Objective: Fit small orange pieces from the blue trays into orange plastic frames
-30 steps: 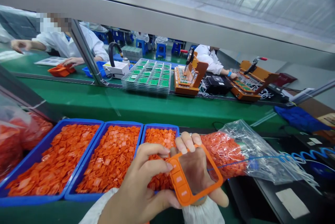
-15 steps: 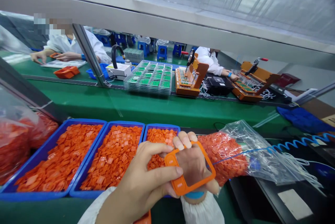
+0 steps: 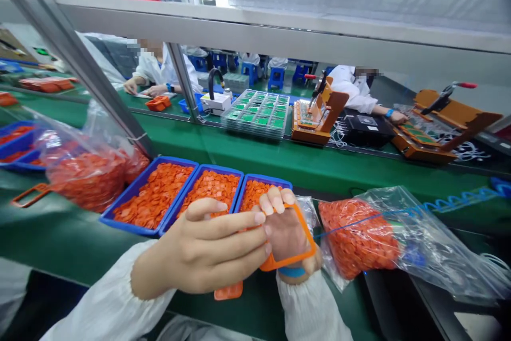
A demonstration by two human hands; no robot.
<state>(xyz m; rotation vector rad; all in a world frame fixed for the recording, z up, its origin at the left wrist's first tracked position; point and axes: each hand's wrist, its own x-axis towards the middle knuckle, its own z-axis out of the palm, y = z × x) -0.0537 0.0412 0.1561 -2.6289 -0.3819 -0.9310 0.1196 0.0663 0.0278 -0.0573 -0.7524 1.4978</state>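
Observation:
An orange plastic frame (image 3: 310,248) with a see-through window is held tilted in front of me. My right hand (image 3: 275,200) grips it from behind, with fingertips over its top edge and the thumb side at the lower right corner. My left hand (image 3: 211,248) lies across the frame's left part with its fingers stretched out and its thumb raised, hiding that part. The fingertips seem to touch the frame. Below the hands, another orange piece (image 3: 228,291) lies on the green bench.
Blue trays (image 3: 149,232) of small orange parts stand behind my hands. Bags of orange parts sit left (image 3: 90,176) and right (image 3: 359,234). A coiled blue hose (image 3: 451,205) crosses the right side. Beyond are clear trays of green boards (image 3: 257,112), orange fixtures (image 3: 319,112) and co-workers.
My left thumb has come off the frame's face, and the left fingers now stretch over its left side. The right hand still holds the frame. The view has swung left.

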